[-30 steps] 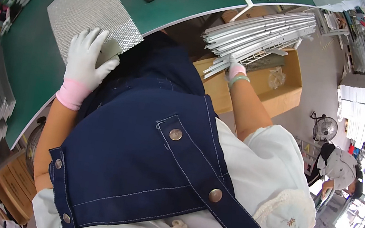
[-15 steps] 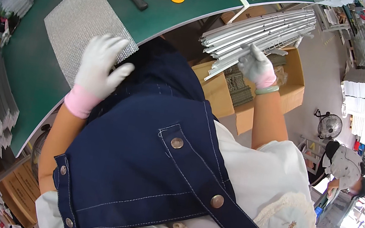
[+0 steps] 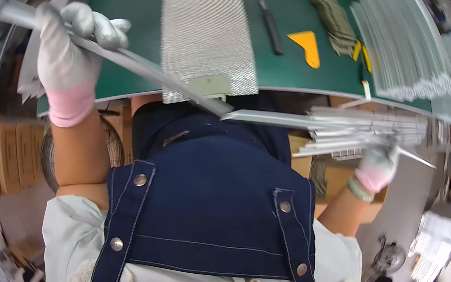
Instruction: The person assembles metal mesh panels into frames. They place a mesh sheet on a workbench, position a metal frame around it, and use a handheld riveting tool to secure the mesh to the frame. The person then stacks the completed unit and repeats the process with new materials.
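Observation:
My left hand [image 3: 78,52], in a white glove with a pink cuff, is raised over the left of the bench and closed round a silver metal strip [image 3: 149,68]. That strip slants down to the middle, where its end meets or overlaps a second silver strip [image 3: 269,118]. The second strip runs right, toward my gloved right hand [image 3: 380,158], whose blurred fingers are closed on it in front of a stack of strips [image 3: 367,127]. Between my hands a silver mesh sheet [image 3: 209,36] lies on the bench, with a small pale plate [image 3: 210,85] at its near edge.
The green bench [image 3: 134,10] carries a hammer [image 3: 269,22], an orange scraper [image 3: 307,47], yellow-handled pliers [image 3: 362,53], a bundle of olive-grey pieces [image 3: 331,17] and stacked silver sheets [image 3: 405,51]. Below the strips stands a cardboard box [image 3: 338,184]. Floor fans [image 3: 390,256] stand at both sides.
My left hand has left the mesh sheet, risen leftward and gripped a metal strip. My right hand has closed on a strip. The view has turned, so the bench appears straighter.

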A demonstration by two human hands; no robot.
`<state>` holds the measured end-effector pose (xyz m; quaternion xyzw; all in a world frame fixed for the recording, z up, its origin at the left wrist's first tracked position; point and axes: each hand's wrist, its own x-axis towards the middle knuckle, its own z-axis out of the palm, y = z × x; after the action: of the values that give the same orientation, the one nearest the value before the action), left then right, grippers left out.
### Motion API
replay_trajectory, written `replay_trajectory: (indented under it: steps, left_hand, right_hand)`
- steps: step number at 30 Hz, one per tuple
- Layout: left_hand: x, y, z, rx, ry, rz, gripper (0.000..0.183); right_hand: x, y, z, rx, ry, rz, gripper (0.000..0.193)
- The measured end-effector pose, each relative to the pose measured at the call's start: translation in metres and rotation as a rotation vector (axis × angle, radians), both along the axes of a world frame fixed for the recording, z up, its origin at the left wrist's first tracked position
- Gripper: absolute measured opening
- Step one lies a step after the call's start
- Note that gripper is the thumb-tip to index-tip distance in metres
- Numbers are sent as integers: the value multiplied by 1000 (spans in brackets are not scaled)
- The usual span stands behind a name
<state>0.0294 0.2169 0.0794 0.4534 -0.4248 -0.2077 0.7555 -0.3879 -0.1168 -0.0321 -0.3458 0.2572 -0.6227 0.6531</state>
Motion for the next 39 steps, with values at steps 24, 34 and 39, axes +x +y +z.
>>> replay_trajectory:
  steps: [24,34,39]
  left_hand:
    - [-31,26,-147,1246,-676,522,47]
    - [-47,42,-183,687,592,252,27]
    - [-58,69,-180,791,615,238,42]
  right_hand:
    - [275,83,-51,-886,1343,620,70]
    - [262,96,-56,-731,1259,626,55]
    - [261,103,-51,-808,1373,550,53]
